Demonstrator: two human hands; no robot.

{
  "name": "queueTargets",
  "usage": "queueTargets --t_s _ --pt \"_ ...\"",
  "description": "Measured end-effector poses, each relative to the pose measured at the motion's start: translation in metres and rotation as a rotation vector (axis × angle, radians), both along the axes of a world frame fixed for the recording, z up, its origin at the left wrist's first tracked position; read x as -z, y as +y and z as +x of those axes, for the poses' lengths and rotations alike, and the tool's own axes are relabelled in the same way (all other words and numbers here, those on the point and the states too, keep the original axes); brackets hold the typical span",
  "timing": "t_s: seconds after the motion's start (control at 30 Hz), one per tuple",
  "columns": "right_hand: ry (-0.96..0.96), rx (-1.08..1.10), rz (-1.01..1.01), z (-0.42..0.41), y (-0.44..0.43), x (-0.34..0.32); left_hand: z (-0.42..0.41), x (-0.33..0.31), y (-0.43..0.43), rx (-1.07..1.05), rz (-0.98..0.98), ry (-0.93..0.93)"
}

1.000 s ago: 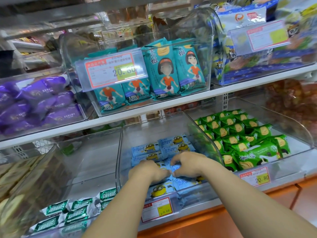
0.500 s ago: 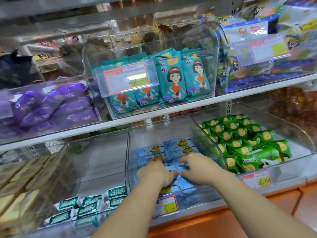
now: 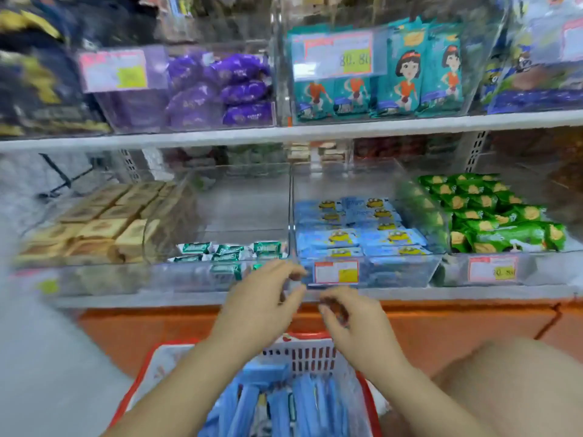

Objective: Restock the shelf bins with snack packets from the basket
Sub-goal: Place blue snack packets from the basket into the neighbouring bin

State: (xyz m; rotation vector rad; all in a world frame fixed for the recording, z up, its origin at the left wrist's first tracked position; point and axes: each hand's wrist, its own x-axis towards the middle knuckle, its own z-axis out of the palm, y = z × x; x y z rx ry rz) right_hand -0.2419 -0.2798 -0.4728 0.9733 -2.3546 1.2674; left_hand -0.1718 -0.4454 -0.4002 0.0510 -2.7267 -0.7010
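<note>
Risking a mix-up, the green-and-white sweets bin (image 3: 195,279) sits right beside the target. Left hand (image 3: 262,298) is loosely curled and empty. Blue packets (image 3: 284,402) stand in the basket (image 3: 296,336) below. Right hand (image 3: 353,323) is loose and empty too. An overfull grab could spill short of the blue bin (image 3: 397,272).

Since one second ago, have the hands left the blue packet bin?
Yes. The left hand and right hand drew back toward the person, out of the blue packet bin, now near the red basket.
</note>
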Motion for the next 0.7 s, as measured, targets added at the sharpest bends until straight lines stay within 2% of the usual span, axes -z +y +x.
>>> queueTargets --t_s 0.17,0.27,0.37,0.5,0.57,0.7 --pt "-0.332 -0.131 0.313 0.055 -0.022 0.08 0.08 0.089 -0.029 -0.192 0.216 -0.131" --pt "-0.471 -0.188 0.535 0.074 -0.022 0.121 0.107 0.149 -0.035 -0.285 0.245 -0.299" --pt "-0.574 -0.316 0.83 0.082 -0.014 0.145 0.132 0.198 -0.04 -0.318 0.25 -0.543" --pt "-0.635 -0.433 1.209 0.094 -0.011 0.176 0.163 0.247 -0.04 -0.221 0.043 -0.997" --pt "-0.637 -0.456 1.299 0.103 -0.012 0.191 0.177 0.27 -0.042 -0.236 -0.027 -1.115" --pt "-0.599 -0.524 1.359 0.115 -0.025 0.21 0.2 0.301 -0.054 -0.304 0.042 -1.249"
